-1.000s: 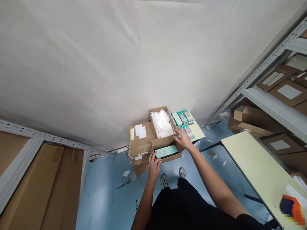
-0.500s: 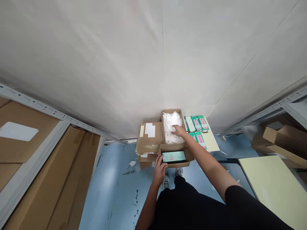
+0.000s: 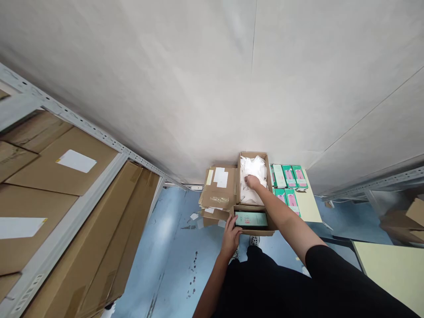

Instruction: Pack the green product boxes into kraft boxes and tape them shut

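Observation:
My left hand [image 3: 231, 235] grips the left edge of a small open cardboard box [image 3: 253, 232]. Inside that box lies a pale green carton [image 3: 251, 219] with small reddish print. Just behind it stands a longer cardboard box [image 3: 239, 176] filled with crumpled white packing paper [image 3: 254, 167]. My right hand [image 3: 252, 181] is down in this paper, its fingers curled closed on some of it; the fingertips are partly hidden.
Flattened cardboard [image 3: 215, 190] is stacked to the left. Several green-and-pink cartons [image 3: 289, 177] lie on a cream tabletop [image 3: 311, 205] to the right. Shelving with large cardboard boxes [image 3: 122, 229] stands at left; another cream table [image 3: 391, 269] is at lower right. A pale wall [image 3: 212, 88] rises behind.
My right hand has closed its fingers in the white paper. My left hand stays on the small box. The whole view has shifted, moving the boxes rightward in the picture.

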### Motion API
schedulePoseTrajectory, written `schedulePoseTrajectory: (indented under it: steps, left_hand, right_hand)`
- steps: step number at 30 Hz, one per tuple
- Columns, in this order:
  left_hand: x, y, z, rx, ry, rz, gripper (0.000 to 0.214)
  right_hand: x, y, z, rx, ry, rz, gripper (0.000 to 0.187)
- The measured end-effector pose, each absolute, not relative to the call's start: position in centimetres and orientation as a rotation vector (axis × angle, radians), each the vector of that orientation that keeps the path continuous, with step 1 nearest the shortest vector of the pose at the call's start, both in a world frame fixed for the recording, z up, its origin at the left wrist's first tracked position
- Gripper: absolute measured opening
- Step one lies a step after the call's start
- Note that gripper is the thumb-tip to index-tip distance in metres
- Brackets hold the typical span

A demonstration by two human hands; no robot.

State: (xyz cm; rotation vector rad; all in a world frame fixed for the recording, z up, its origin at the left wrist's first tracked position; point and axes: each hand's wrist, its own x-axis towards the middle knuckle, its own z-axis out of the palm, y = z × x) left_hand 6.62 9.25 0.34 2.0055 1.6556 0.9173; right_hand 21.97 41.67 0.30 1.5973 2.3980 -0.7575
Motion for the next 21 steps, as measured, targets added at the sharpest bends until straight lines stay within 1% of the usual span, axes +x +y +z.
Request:
schedulePoseTrajectory:
  steps: [5, 12, 15, 17, 19, 21]
  left_hand:
    - [5.9, 9.7, 0.7, 1.996, 1.621, 0.913, 0.022]
    - [4.5, 9.8, 0.8, 2.018, 1.559, 0.96, 0.024]
    - [4.0, 9.5, 0.8, 2.021, 1.544, 0.97, 0.025]
    - [3.8, 9.3, 0.7, 2.02, 1.533, 0.99, 0.026]
    - [3.6, 9.1, 0.5, 2.012, 1.526, 1.01, 0.026]
    - [3.5, 8.9, 0.4, 2.001, 1.52, 1.023, 0.026]
  right_hand:
    - [23.2, 40.2, 2.0, 1.639, 2.479, -0.852, 0.029]
    - [25.0, 36.8, 6.3, 1.906, 2.55, -0.843, 0.026]
    - [25.8, 33.6, 8.5, 2.148, 2.645, -0.883, 0.023]
    - [26.1, 30.2, 9.6, 2.227, 2.774, -0.948, 0.021]
    - [26.0, 26.0, 10.1, 2.125, 2.914, -1.025, 0.021]
    - [25.7, 21.9, 10.0, 1.923, 2.989, -1.078, 0.02]
